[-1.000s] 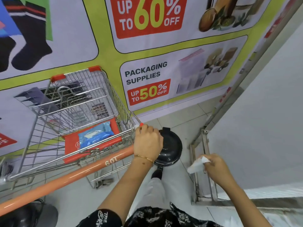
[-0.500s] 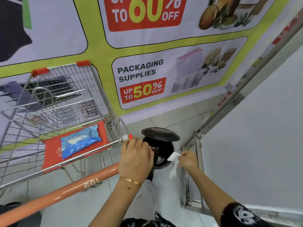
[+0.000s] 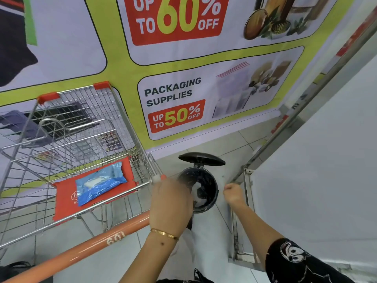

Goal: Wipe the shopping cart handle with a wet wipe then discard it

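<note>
My left hand [image 3: 170, 207] grips the right end of the orange cart handle [image 3: 85, 250] marked 601. A small black pedal bin [image 3: 212, 198] stands on the floor just right of that hand, its lid [image 3: 202, 159] raised. A crumpled white wet wipe [image 3: 197, 194] lies inside the bin on the black liner. My right hand [image 3: 233, 194] hovers at the bin's right rim, fingers curled with nothing visible in them. A blue wipes packet [image 3: 101, 181] rests on the cart's red seat flap [image 3: 65, 203].
The wire shopping cart [image 3: 67, 135] fills the left side, facing a wall with sale posters [image 3: 175, 103]. A metal-framed white panel [image 3: 318, 180] stands close on the right. Light floor tiles [image 3: 210, 237] show around the bin.
My right hand carried the white wipe to the bin, whose lid came up, and let it go; the wipe now lies inside. My left hand has stayed on the handle.
</note>
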`<control>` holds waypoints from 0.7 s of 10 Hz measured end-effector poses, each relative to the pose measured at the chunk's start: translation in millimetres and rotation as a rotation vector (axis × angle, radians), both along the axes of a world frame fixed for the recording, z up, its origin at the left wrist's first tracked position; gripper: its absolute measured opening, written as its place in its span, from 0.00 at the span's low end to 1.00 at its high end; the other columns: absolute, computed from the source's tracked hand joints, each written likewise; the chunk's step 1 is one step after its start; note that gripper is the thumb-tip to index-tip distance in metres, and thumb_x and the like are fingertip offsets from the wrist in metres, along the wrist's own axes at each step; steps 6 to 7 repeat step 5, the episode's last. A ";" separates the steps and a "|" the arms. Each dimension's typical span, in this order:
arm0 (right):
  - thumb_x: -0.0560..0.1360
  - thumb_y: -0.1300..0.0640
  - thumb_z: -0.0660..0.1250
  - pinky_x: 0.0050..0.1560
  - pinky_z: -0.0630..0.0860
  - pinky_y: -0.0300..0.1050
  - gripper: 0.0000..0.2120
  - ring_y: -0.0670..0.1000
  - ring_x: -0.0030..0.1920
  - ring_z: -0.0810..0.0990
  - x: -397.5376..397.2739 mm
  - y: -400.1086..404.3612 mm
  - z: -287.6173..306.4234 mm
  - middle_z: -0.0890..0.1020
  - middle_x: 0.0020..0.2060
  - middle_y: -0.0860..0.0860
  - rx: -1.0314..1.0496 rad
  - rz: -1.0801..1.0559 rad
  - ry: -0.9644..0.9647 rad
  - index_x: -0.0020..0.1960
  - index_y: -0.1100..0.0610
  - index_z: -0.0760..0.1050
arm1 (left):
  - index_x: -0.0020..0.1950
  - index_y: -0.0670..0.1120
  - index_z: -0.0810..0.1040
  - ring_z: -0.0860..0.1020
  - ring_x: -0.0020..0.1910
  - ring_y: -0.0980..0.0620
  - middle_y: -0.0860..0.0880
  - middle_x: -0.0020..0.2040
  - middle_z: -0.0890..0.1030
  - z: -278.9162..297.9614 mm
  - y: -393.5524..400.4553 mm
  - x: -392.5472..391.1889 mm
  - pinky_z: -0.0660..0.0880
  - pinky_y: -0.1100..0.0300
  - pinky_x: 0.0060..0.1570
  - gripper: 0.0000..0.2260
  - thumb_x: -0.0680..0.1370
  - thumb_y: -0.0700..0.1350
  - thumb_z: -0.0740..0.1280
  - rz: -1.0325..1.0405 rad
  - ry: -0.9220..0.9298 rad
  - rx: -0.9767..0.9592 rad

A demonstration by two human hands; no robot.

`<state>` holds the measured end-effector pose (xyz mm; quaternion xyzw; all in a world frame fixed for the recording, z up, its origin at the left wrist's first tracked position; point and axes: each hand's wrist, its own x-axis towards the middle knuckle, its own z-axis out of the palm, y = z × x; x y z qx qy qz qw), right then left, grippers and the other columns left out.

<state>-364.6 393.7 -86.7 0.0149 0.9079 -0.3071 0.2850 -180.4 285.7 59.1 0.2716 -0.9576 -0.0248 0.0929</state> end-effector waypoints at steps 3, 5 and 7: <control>0.74 0.65 0.56 0.42 0.71 0.43 0.14 0.54 0.42 0.77 42.9 0.0 83.2 0.81 0.49 0.57 -0.215 -0.042 0.310 0.56 0.59 0.75 | 0.45 0.47 0.78 0.76 0.49 0.47 0.49 0.45 0.82 4.4 -0.3 1.0 0.70 0.51 0.52 0.16 0.75 0.51 0.52 0.008 -0.001 0.162; 0.75 0.64 0.56 0.47 0.69 0.39 0.15 0.48 0.50 0.73 85.6 -38.1 173.4 0.76 0.55 0.52 -0.476 0.225 0.747 0.59 0.57 0.72 | 0.62 0.43 0.70 0.71 0.60 0.43 0.42 0.59 0.77 30.4 -11.6 10.9 0.66 0.51 0.62 0.15 0.77 0.46 0.59 0.043 0.346 0.455; 0.75 0.64 0.56 0.47 0.69 0.39 0.15 0.48 0.50 0.73 85.6 -38.1 173.4 0.76 0.55 0.52 -0.476 0.225 0.747 0.59 0.57 0.72 | 0.62 0.43 0.70 0.71 0.60 0.43 0.42 0.59 0.77 30.4 -11.6 10.9 0.66 0.51 0.62 0.15 0.77 0.46 0.59 0.043 0.346 0.455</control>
